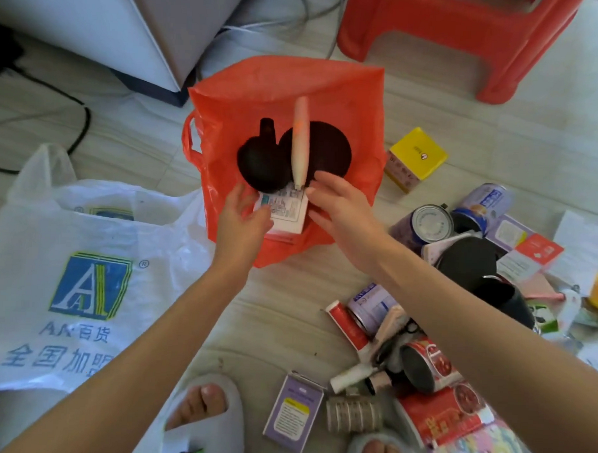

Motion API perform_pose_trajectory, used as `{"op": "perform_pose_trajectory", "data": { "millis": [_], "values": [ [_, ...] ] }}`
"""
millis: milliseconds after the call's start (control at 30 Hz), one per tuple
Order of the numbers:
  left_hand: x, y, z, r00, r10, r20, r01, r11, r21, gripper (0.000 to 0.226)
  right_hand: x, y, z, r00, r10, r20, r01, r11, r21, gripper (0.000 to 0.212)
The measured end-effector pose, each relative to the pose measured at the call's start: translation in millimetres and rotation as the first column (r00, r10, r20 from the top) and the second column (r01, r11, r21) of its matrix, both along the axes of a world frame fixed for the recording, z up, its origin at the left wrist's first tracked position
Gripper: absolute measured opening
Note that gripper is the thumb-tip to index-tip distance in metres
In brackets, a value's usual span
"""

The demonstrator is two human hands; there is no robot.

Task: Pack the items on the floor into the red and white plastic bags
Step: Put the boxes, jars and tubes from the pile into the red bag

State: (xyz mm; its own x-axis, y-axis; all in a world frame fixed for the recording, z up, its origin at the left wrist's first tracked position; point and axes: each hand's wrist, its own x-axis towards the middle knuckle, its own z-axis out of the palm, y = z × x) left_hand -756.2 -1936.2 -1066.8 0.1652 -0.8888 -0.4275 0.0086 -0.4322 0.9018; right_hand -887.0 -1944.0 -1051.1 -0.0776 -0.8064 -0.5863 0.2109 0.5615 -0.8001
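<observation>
Both hands hover spread over the red bag (283, 88) — left hand (245, 217) and right hand (343, 211) flanking a white box (288, 212) at its 6 o'clock edge; the white bag (67, 250) lies at 8 o'clock on the floor (287, 311).

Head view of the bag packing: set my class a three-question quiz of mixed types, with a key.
1. True or false: the white box lies on the red bag.
2. Which lies nearer the yellow box: A) white bag B) red bag?
3. Fill in: the pink pen lies across two ____ round objects.

Key: 1 true; 2 B; 3 dark.
</observation>
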Motion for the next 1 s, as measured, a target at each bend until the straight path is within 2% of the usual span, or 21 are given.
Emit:
{"op": "perform_pose_trajectory", "data": {
  "millis": [100, 167, 233, 300, 333, 400, 500, 567, 600, 633, 700, 733, 767, 833, 867, 900, 933, 967, 1000],
  "values": [
    [7, 28, -14, 0.982, -0.105, 0.157, 0.104, 0.994, 0.017, 0.054, -17, 29, -13, 0.966, 0.116, -0.232, -0.118, 0.993, 0.006, 0.028],
    [13, 40, -19, 0.984, -0.109, 0.139, 0.103, 0.993, 0.052, 0.056, -32, 47, -23, 0.892, 0.188, -0.410, -0.206, 0.979, 0.002, 0.020],
    [12, 45, -22, 0.996, -0.075, 0.057, 0.070, 0.994, 0.084, 0.054, -45, 62, -30, 0.829, 0.233, -0.508, -0.256, 0.966, 0.025, 0.018],
    [9, 46, -25, 0.987, -0.122, 0.108, 0.117, 0.992, 0.056, 0.047, -53, 71, -33, 0.757, 0.272, -0.594, -0.314, 0.949, 0.033, 0.019],
    [8, 47, -27, 0.966, -0.185, 0.182, 0.182, 0.983, 0.034, 0.043, -57, 73, -33, 0.690, 0.308, -0.655, -0.373, 0.927, 0.043, 0.020],
    [7, 53, -34, 0.859, -0.324, 0.397, 0.359, 0.933, -0.015, 0.034, -63, 77, -33, 0.475, 0.424, -0.771, -0.543, 0.831, 0.122, 0.025],
    [6, 77, -48, 0.650, -0.384, 0.656, 0.602, 0.787, -0.136, 0.023, -72, 87, -32, 0.124, 0.603, -0.788, -0.682, 0.629, 0.374, 0.036],
    [4, 96, -57, 0.555, -0.453, 0.698, 0.711, 0.694, -0.114, 0.024, -77, 96, -34, -0.091, 0.652, -0.753, -0.691, 0.504, 0.519, 0.044],
    [4, 106, -64, 0.482, -0.547, 0.684, 0.770, 0.637, -0.033, 0.025, -78, 100, -35, -0.172, 0.653, -0.737, -0.689, 0.455, 0.564, 0.049],
    [5, 117, -73, 0.361, -0.654, 0.665, 0.829, 0.552, 0.093, 0.030, -79, 103, -36, -0.225, 0.654, -0.722, -0.682, 0.423, 0.596, 0.054],
    [9, 138, -88, 0.071, -0.774, 0.629, 0.910, 0.308, 0.277, 0.038, -78, 107, -37, -0.316, 0.670, -0.671, -0.649, 0.363, 0.668, 0.065],
    [12, 147, -94, -0.033, -0.781, 0.623, 0.934, 0.198, 0.298, 0.039, -76, 107, -39, -0.379, 0.668, -0.640, -0.622, 0.329, 0.711, 0.069],
    [14, 153, -95, -0.104, -0.802, 0.588, 0.930, 0.132, 0.344, 0.040, -74, 106, -42, -0.442, 0.657, -0.611, -0.592, 0.298, 0.749, 0.071],
    [16, 161, -96, -0.154, -0.787, 0.597, 0.932, 0.085, 0.353, 0.045, -70, 102, -48, -0.516, 0.627, -0.584, -0.560, 0.269, 0.784, 0.065],
    [17, 161, -98, -0.163, -0.785, 0.598, 0.936, 0.069, 0.346, 0.057, -69, 100, -52, -0.523, 0.616, -0.588, -0.564, 0.267, 0.781, 0.060],
    [21, 157, -98, -0.205, -0.800, 0.563, 0.934, 0.011, 0.357, 0.068, -69, 97, -55, -0.518, 0.613, -0.597, -0.574, 0.268, 0.774, 0.054],
    [25, 156, -99, -0.240, -0.769, 0.592, 0.938, -0.026, 0.346, 0.073, -69, 94, -58, -0.509, 0.615, -0.603, -0.583, 0.269, 0.767, 0.051],
    [29, 155, -100, -0.259, -0.748, 0.611, 0.940, -0.049, 0.338, 0.068, -69, 92, -60, -0.503, 0.618, -0.604, -0.589, 0.267, 0.763, 0.050],
    [31, 154, -104, -0.241, -0.752, 0.614, 0.946, -0.041, 0.321, 0.055, -70, 91, -61, -0.504, 0.617, -0.604, -0.593, 0.261, 0.762, 0.050]
  ]
}}
